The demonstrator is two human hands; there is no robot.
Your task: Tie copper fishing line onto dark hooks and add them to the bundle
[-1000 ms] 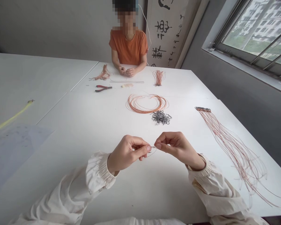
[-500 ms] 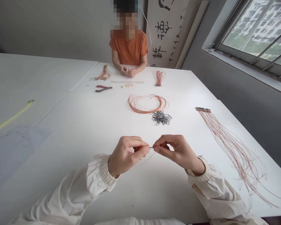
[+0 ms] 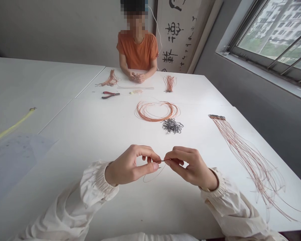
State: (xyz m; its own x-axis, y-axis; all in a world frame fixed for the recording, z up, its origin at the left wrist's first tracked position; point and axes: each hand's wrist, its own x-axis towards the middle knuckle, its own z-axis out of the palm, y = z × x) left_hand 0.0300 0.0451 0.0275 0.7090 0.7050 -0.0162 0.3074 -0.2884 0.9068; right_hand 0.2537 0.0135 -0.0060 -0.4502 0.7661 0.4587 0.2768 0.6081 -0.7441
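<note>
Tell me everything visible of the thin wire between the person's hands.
The thin wire is a fine, brownish strand, dark where it passes between the fingertips of the left hand and right hand. Below them it sags in a loose open loop over the white table; whether it touches the table cannot be told.

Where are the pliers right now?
In the head view, the red-handled pliers lie across the white table, just left of the ruler and the orange wire coil.

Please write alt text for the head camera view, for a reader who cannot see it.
The person's left hand and right hand pinch a thin strand above a white table, near a pile of dark hooks and a copper-coloured coil; a seated person works opposite.
</note>
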